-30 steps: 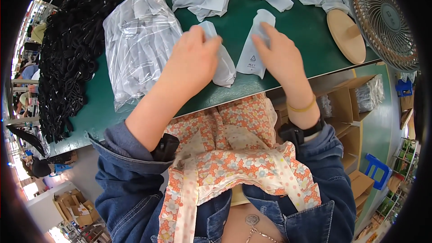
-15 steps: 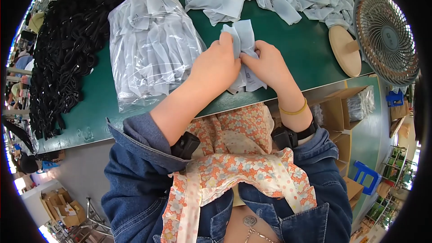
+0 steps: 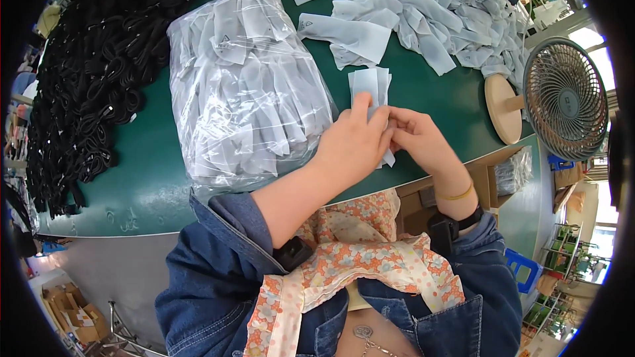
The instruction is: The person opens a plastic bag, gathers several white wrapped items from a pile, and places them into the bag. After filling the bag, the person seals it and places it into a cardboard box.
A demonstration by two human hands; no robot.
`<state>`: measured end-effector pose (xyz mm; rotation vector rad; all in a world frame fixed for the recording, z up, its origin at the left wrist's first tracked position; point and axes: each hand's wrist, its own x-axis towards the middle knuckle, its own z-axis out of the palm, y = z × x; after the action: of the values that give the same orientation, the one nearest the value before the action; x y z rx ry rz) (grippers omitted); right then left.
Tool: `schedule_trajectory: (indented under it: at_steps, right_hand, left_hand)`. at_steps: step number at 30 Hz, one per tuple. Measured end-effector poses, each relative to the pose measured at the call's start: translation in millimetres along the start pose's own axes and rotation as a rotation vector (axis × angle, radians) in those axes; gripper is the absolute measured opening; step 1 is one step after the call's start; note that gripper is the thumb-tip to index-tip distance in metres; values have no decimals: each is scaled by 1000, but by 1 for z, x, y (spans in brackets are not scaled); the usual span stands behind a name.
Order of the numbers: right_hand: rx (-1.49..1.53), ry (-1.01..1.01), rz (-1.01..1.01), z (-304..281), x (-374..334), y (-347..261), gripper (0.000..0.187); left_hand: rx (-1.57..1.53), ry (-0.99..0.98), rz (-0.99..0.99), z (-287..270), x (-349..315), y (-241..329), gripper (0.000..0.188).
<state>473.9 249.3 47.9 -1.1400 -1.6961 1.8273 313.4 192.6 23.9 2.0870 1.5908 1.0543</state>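
Note:
A few frosted plastic bags, pale and strip-like, lie together at the front of the green table, their far ends sticking out past my fingers. My left hand is closed over them, its index finger stretched along the top. On their right side my right hand has bent fingers and a thumb gripping the edge, touching the left fingertips. The near ends of the bags peek out below the hands. Just left of my left hand stands a large clear bag packed with similar frosted bags.
Loose frosted bags are heaped at the far right of the green table. Black coiled cables cover its left side. A fan with a round wooden base stands at the right; a cardboard box is below the edge.
The view has shifted, so the table sits lower in it. The bags, fanned apart and raised before, are now bunched narrower and flatter, with my hands closer together around them.

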Motion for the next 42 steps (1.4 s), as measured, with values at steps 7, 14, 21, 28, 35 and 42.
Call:
schedule_trajectory:
  at_steps: [7, 14, 21, 28, 35, 42]
  right_hand:
    - [-389, 522, 107, -17, 63, -71, 21]
    - [-231, 685, -849, -24, 83, -77, 16]
    - [-64, 382, -366, -84, 4, -86, 16]
    - [-784, 468, -90, -30, 6, -27, 44]
    - [-806, 414, -25, -24, -9, -9, 52]
    - [-344, -50, 230, -55, 4, -42, 27]
  left_hand:
    - [97, -12, 63, -6, 2, 7, 34]
    - [84, 40, 85, -1, 2, 5, 32]
    - [71, 59, 102, -5, 4, 14, 32]
    - [101, 96, 99, 0, 2, 8, 31]
    - [76, 122, 123, 1, 4, 11, 38]
    - [149, 44, 147, -6, 1, 13, 44]
